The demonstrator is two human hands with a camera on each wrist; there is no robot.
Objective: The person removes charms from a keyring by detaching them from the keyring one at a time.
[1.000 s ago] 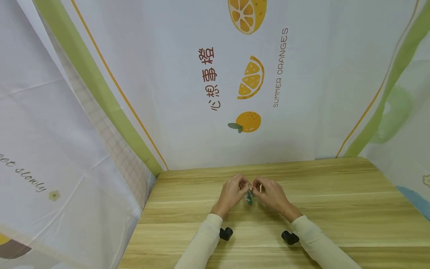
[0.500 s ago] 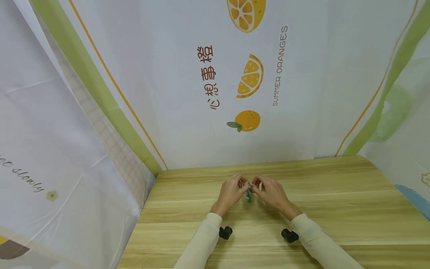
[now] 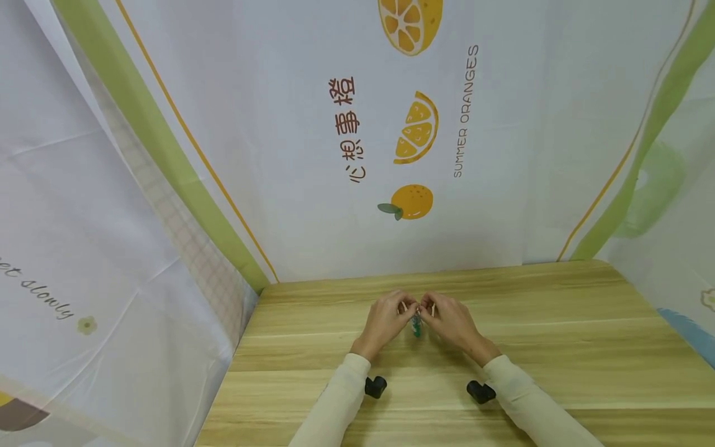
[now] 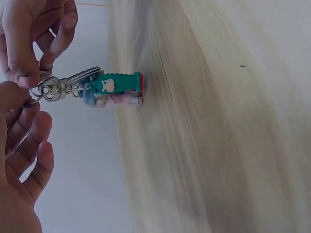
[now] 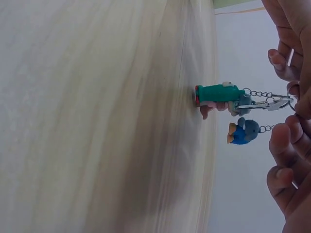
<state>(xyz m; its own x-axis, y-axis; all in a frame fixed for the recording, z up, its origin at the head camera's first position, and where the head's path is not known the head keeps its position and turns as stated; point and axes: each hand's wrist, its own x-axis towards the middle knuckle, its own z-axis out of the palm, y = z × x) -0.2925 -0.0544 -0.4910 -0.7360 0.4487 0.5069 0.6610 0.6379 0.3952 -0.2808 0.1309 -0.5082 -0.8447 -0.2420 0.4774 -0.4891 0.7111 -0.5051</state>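
My left hand point(image 3: 386, 315) and right hand point(image 3: 449, 320) meet in the head view, pinching a metal split ring point(image 4: 35, 92) between fingertips and thumbs. Keys point(image 4: 80, 77) hang from the ring, together with charms on short chains. One charm is a green figure point(image 4: 119, 83) with a small pale animal face and a red base. A pinkish figure with a grey head point(image 4: 121, 99) hangs right behind it. In the right wrist view, a grey-headed figure in blue point(image 5: 243, 132) dangles separately, its chain point(image 5: 267, 128) running up to the right hand's fingertips. Fingers hide part of the ring.
The keychain hangs above a wooden table point(image 3: 313, 347). A white cloth point(image 3: 301, 236) printed with oranges and writing stands behind the table's far edge, and more cloth hangs at both sides. Black wrist mounts point(image 3: 376, 388) stick out at both cuffs.
The green figure has swung slightly right in the head view, and the fingertips have shifted a little at the ring. Both arms stay nearly in place.
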